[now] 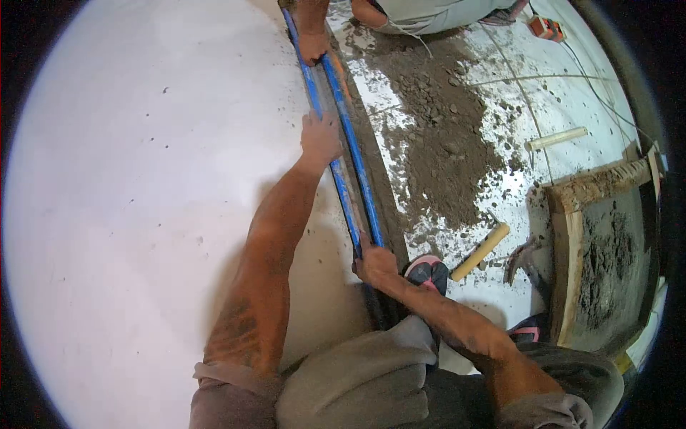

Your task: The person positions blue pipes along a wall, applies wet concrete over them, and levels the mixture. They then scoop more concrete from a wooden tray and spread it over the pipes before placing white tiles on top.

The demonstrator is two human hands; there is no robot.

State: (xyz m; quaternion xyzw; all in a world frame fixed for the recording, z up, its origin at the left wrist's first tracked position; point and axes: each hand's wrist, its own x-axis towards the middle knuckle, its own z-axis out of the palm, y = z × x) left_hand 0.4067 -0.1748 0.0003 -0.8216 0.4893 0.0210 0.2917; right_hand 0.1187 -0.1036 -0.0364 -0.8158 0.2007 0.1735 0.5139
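A long straightedge (348, 154) with blue edges lies along the border between a smooth white surface (143, 179) and a rough mortar-strewn floor. My left hand (319, 138) presses on its middle, fingers wrapped over the left blue edge. My right hand (374, 262) grips the straightedge's near end. At the far end another person's hand (312, 37) holds the same straightedge.
Loose grey mortar (443, 143) covers the floor to the right. A hammer with a wooden handle (481, 251) lies near my pink sandal (426, 272). A wooden trough of mortar (607, 250) stands at right. Another wooden handle (557, 137) and cables lie farther back.
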